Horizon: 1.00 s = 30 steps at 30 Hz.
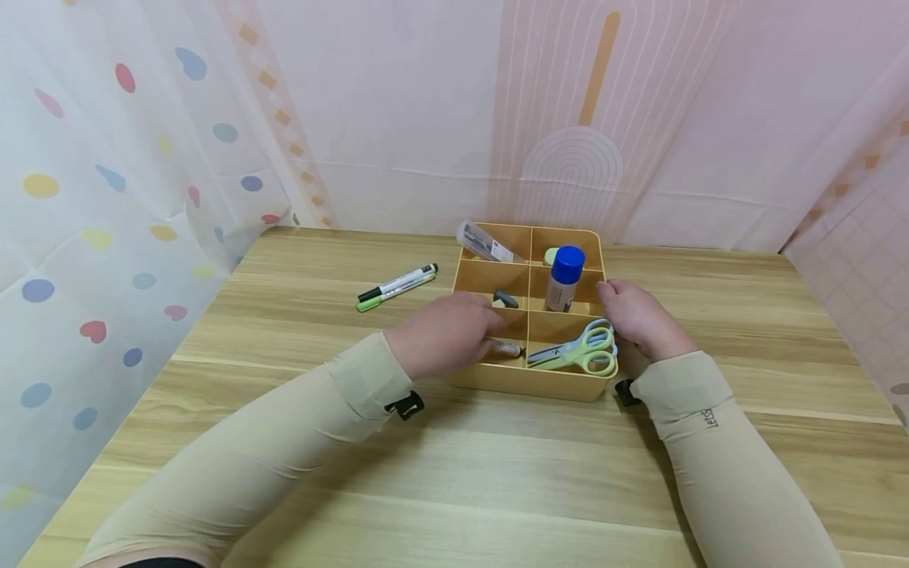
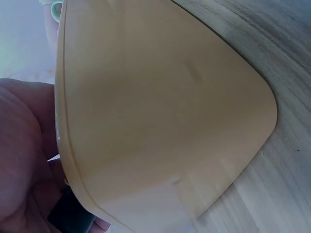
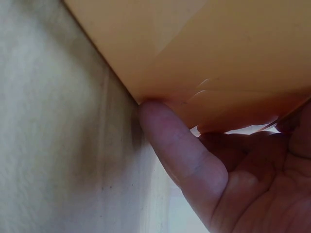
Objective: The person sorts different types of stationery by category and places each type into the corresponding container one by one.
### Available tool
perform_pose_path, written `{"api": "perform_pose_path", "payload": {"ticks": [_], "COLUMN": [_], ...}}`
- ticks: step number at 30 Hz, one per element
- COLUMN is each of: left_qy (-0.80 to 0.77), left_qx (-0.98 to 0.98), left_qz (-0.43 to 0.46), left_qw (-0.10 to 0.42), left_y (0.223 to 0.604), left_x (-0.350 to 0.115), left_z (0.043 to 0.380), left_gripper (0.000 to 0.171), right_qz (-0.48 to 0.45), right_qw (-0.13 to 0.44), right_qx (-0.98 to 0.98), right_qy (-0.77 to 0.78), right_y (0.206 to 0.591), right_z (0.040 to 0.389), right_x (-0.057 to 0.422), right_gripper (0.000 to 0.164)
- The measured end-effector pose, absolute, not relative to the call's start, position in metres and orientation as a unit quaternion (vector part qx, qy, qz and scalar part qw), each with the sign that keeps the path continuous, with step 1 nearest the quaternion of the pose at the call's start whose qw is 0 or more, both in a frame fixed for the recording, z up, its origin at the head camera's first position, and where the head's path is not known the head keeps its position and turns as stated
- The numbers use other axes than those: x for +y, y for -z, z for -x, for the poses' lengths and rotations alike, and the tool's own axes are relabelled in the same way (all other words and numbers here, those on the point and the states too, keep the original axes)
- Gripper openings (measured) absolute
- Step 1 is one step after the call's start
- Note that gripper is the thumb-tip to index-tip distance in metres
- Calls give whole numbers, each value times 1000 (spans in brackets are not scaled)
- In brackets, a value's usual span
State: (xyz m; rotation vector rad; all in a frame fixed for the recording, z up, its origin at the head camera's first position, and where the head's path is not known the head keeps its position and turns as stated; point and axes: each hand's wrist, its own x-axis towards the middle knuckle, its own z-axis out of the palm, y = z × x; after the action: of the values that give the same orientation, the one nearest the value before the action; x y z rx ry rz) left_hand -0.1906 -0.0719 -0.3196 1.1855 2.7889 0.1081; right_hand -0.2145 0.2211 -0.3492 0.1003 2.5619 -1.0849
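Observation:
A yellow desk organizer with several compartments stands on the table. My left hand reaches over its front-left compartment and grips a white marker with a black tip. In the left wrist view, a dark end shows between the curled fingers beside the rim. My right hand holds the organizer's right wall; in the right wrist view one finger presses the wall's outside. Green and blue scissors lie in the front-right compartment. A blue-capped glue stick stands behind them.
Two pens, one black and white and one green, lie on the table left of the organizer. A clear case leans in the back-left compartment. A small dark item sits in the middle-left one. Patterned curtains hang behind.

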Motion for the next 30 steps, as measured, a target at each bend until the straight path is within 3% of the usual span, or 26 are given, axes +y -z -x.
{"api": "perform_pose_path", "payload": {"ticks": [13,23,30], "left_qy": [-45,-97,-119], "left_qx": [922,932,938], "left_qz": [-379,-346,-324], "left_qw": [56,39,12], "left_y": [316,310,307], "left_x": [-78,-90,-101], "left_z": [189,191,197], "left_gripper": [29,47,43], "right_qz": [-36,-35,-38], "right_qw": [181,181,184], "right_qx": [905,904,905], "right_qy": [383,385,383], "right_y": [349,349,348], "right_z": [215,214,213], "right_x": [221,221,221], "right_gripper": [65,65,66]}}
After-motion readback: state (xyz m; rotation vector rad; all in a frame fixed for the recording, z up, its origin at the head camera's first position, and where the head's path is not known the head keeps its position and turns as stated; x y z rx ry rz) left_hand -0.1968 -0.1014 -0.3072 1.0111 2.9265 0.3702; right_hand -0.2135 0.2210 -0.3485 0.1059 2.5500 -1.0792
